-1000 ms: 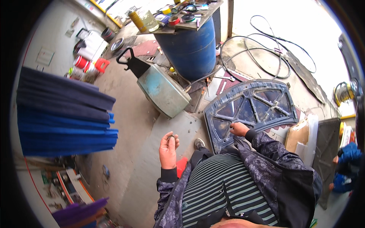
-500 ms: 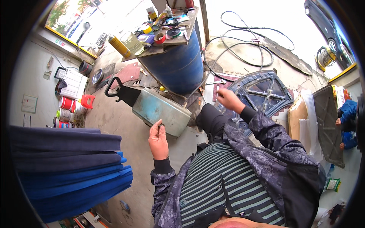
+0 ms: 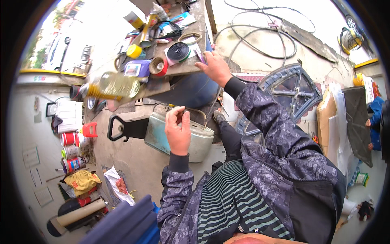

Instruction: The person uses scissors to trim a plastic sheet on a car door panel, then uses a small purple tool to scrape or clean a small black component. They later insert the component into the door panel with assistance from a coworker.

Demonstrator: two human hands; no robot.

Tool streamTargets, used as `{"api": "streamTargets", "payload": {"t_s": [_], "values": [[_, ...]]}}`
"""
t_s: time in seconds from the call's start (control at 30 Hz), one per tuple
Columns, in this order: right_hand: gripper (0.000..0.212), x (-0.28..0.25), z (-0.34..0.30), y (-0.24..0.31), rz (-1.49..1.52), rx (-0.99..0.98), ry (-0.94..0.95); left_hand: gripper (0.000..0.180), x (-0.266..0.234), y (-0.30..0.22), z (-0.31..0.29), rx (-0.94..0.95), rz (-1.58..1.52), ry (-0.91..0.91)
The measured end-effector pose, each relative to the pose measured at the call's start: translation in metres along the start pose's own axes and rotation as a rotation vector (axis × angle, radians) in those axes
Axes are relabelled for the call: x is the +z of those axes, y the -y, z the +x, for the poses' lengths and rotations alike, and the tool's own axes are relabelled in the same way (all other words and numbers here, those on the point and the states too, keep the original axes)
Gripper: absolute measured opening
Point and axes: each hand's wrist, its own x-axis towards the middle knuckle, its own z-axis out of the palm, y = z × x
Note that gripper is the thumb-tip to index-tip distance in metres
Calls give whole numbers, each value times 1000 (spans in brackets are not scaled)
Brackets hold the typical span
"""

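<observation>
While at tabletop edge (image 3: 180, 70), right grip (image 3: 218, 69) by purple strip (image 3: 200, 55), room rightward.

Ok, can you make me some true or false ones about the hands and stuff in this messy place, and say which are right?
1. The right hand is by the edge of the table. True.
2. The left hand lies flat on the table. False: it is raised, and seems to pinch something small and dark.
3. The barrel under the table is blue. True.
4. The black roll is under the table. False: it is on top.
5. The shirt has stripes. True.
6. The bottle holds black liquid. False: the liquid looks pale yellow.
</observation>
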Motion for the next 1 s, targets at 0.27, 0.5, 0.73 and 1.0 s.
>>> {"api": "streamTargets", "payload": {"t_s": [0.27,0.5,0.73,1.0], "values": [[23,8,11,-21,87,10,32,22,72,50,164,141,93,124],[22,-33,2,-9,162,56,90,23,104,69,192,253,203,192],[26,-29,-19,-5,151,95,158,30,101,81,199,277,235,261],[25,-28,-23,-14,126,102,154,36,99,77,200,129,169,265]]}}
